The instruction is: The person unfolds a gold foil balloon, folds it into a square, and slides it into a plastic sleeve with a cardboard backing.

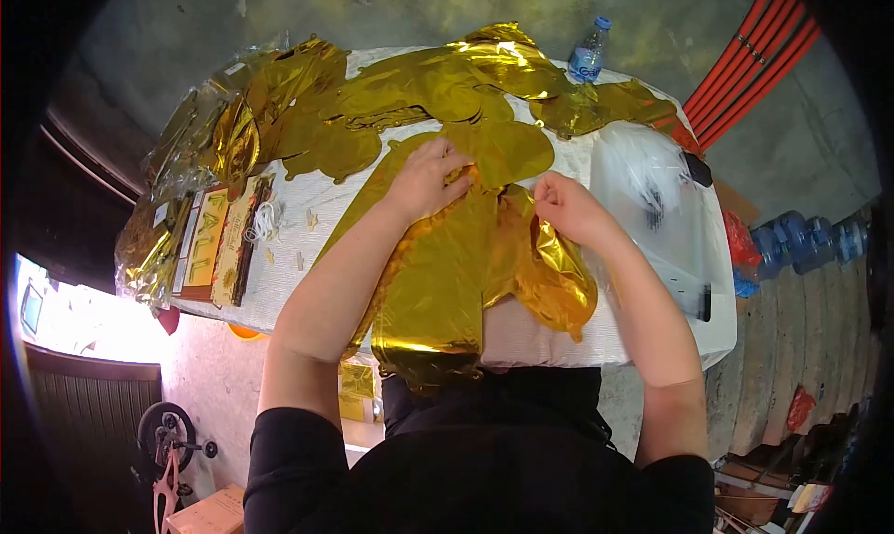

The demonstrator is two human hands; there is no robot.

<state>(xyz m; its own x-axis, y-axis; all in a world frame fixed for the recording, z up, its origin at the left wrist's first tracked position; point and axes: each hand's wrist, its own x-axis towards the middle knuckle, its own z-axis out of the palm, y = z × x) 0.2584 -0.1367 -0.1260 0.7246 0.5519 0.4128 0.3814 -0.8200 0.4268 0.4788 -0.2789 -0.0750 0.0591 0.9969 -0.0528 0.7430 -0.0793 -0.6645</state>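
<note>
A long, flat gold foil balloon (pixel 433 287) lies before me, its folded lower end hanging over the table's near edge. My left hand (pixel 424 182) rests on the gold foil near its upper part, fingers stretched out and somewhat apart. To the right, my right hand (pixel 570 208) is closed in a pinch at the edge of a smaller, creased gold foil balloon (pixel 557 287) with a rounded lower end. That smaller piece partly overlaps the long one. Just above both hands is another flat foil balloon (pixel 512 152).
More gold foil balloons (pixel 410 87) cover the back of the white-covered table (pixel 298 217). Clear plastic bags (pixel 647 199) lie right, a water bottle (pixel 589 52) stands behind. Printed packets (pixel 207 241) and white string (pixel 265 222) are left. Red pipes (pixel 754 59) rise back right.
</note>
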